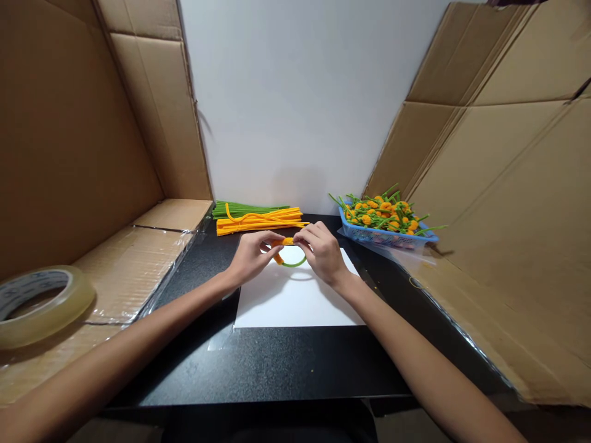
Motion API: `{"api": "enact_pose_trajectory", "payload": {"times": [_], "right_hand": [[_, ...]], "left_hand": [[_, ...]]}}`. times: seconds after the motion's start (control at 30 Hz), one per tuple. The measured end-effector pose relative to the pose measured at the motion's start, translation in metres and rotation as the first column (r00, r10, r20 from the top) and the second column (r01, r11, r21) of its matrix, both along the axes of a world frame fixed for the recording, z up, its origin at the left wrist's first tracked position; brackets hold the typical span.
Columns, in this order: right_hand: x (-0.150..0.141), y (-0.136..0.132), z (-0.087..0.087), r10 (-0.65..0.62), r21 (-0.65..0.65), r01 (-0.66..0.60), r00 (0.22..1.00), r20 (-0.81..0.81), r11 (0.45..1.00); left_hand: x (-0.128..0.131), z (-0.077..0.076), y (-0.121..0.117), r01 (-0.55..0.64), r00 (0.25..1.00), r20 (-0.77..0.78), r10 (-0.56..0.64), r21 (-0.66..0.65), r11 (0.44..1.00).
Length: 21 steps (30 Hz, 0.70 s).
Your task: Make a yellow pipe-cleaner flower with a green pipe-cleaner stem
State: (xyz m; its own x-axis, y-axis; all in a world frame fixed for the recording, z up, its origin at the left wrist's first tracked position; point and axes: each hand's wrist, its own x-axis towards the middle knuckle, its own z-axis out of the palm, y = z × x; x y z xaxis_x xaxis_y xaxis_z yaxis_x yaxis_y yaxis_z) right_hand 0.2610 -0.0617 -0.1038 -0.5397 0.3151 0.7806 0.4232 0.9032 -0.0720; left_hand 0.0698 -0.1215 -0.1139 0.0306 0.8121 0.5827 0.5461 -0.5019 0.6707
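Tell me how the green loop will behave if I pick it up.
The green loop is probably light and bendable, since it looks like a thin pipe cleaner curved into a ring. Squeezing would likely deform it. Its fuzzy surface probably grips rather than slips, though on edge it could roll.
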Motion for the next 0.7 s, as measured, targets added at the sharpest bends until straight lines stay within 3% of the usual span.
{"api": "enact_pose_trajectory", "payload": {"times": [0.17,0.27,0.33,0.5,0.7], "right_hand": [[-0.007,-0.008,-0.004,-0.105,-0.205,0.067,0.978,-0.18,0.976],[-0.008,-0.009,-0.004,-0.133,-0.351,0.021,0.945,-0.299,0.936],[-0.007,-0.007,-0.003,-0.1,-0.324,-0.014,0.937,-0.335,0.946],[-0.003,-0.002,-0.002,0.015,-0.111,-0.043,0.969,-0.246,0.993],[-0.006,-0.002,0.0,0.076,-0.245,-0.15,0.955,-0.287,0.958]], "left_hand": [[0.0,-0.003,0.002,-0.076,0.996,0.059,0.072,0.071,0.995],[0.0,-0.004,0.003,-0.089,0.994,0.074,0.081,0.103,0.991],[-0.001,-0.003,0.003,-0.081,0.995,0.065,0.074,0.118,0.99],[-0.004,0.003,0.001,-0.02,0.999,-0.034,0.027,0.178,0.984],[-0.003,0.008,0.002,-0.006,0.992,-0.121,0.032,0.21,0.978]]}}
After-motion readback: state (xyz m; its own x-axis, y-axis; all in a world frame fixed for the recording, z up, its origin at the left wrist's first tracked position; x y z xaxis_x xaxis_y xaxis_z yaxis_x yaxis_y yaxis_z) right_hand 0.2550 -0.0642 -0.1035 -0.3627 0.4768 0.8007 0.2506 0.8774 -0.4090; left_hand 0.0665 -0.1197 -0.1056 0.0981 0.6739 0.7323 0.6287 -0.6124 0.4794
